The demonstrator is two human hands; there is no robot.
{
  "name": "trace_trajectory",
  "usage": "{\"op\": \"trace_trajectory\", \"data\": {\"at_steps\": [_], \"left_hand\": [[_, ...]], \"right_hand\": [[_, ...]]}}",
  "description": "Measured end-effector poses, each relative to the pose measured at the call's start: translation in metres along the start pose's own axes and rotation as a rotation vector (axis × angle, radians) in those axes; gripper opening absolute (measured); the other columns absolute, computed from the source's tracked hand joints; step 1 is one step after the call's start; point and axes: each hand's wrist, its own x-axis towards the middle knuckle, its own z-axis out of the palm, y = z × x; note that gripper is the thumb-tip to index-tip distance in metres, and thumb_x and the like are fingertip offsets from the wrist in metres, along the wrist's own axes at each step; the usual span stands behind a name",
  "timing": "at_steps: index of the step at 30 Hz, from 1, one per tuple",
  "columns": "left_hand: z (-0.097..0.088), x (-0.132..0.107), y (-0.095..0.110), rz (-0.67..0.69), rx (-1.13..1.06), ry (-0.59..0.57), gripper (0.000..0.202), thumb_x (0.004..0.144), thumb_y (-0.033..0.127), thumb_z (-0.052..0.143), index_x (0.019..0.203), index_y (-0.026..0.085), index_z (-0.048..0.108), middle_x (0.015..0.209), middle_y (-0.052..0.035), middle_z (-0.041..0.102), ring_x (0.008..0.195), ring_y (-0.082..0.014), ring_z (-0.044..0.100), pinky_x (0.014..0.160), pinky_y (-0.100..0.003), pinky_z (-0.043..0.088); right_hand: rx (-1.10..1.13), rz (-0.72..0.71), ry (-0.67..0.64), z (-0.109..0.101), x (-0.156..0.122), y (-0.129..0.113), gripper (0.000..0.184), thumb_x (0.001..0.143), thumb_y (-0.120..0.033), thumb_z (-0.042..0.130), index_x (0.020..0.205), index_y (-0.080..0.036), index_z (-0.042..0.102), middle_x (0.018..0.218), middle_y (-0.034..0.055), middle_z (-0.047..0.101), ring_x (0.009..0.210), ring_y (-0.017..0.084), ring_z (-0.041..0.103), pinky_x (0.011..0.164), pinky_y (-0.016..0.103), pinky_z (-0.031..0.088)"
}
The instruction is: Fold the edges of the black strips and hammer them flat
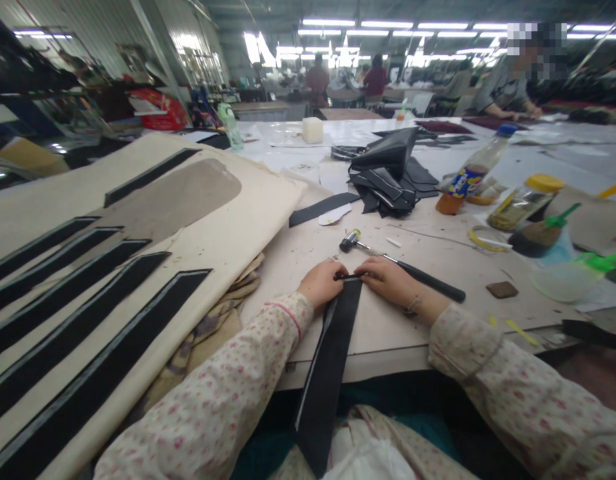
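Note:
A long black strip [333, 360], pale along its edges, runs from the table down over its front edge towards my lap. Its far end is folded over, and both hands pinch that fold. My left hand [325, 283] grips the left corner with closed fingers. On the right corner, the fingers of my right hand [388, 283] are pressed together. Just beyond them lies a hammer [413, 267] with a dark handle and a small double-faced head. Farther back are a loose black strip [323, 208] and a pile of black pieces [388, 183].
At left, a cream board [258, 193] carries several black strips [113, 360] over a bunched cloth [213, 327]. On the right stand a Pepsi bottle [461, 187], a yellow-lidded jar [525, 200], a tape roll [488, 238] and green-topped containers [563, 280]. A co-worker [508, 93] stands at the back right.

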Motion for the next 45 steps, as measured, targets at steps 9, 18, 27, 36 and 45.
{"op": "trace_trajectory", "data": {"at_steps": [9, 18, 27, 36, 45], "left_hand": [[0.000, -0.005, 0.001, 0.074, -0.007, 0.030, 0.023, 0.074, 0.010, 0.050, 0.087, 0.018, 0.067, 0.088, -0.0034, 0.059, 0.086, -0.0167, 0.057, 0.082, -0.027, 0.045], [0.000, -0.010, 0.002, 0.185, 0.172, -0.008, 0.022, 0.082, 0.013, 0.046, 0.091, 0.018, 0.066, 0.096, -0.0065, 0.059, 0.094, -0.0188, 0.054, 0.087, -0.031, 0.044], [-0.014, -0.021, 0.014, 0.277, 0.466, -0.146, 0.024, 0.085, 0.011, 0.041, 0.098, 0.018, 0.060, 0.098, -0.0070, 0.055, 0.093, -0.0206, 0.048, 0.077, -0.029, 0.046], [-0.013, -0.017, -0.002, 0.224, 0.265, -0.085, 0.022, 0.085, 0.013, 0.043, 0.094, 0.017, 0.062, 0.098, -0.0057, 0.060, 0.093, -0.0182, 0.054, 0.087, -0.029, 0.043], [-0.017, -0.018, 0.001, 0.241, 0.314, -0.100, 0.019, 0.085, 0.016, 0.043, 0.089, 0.015, 0.062, 0.093, -0.0066, 0.058, 0.089, -0.0185, 0.054, 0.082, -0.029, 0.044]], "right_hand": [[-0.001, -0.047, 0.030, 0.002, -0.004, -0.003, 0.021, 0.081, -0.013, 0.049, 0.090, -0.017, 0.067, 0.088, 0.0075, 0.063, 0.088, 0.019, 0.054, 0.081, 0.034, 0.044], [-0.084, -0.176, 0.006, -0.001, -0.005, -0.003, 0.026, 0.086, -0.013, 0.043, 0.095, -0.017, 0.068, 0.091, 0.0099, 0.063, 0.087, 0.020, 0.056, 0.080, 0.035, 0.045], [-0.166, -0.204, -0.084, -0.012, -0.010, -0.014, 0.029, 0.087, -0.012, 0.042, 0.102, -0.016, 0.066, 0.098, 0.0108, 0.063, 0.094, 0.020, 0.055, 0.087, 0.037, 0.045], [-0.204, -0.087, -0.046, -0.016, -0.014, -0.012, 0.027, 0.083, -0.008, 0.044, 0.090, -0.015, 0.069, 0.092, 0.0114, 0.064, 0.089, 0.022, 0.056, 0.083, 0.038, 0.046], [-0.206, -0.091, -0.072, -0.001, -0.004, -0.035, 0.029, 0.083, -0.008, 0.044, 0.101, -0.015, 0.066, 0.098, 0.0110, 0.061, 0.090, 0.020, 0.055, 0.084, 0.034, 0.044]]}}
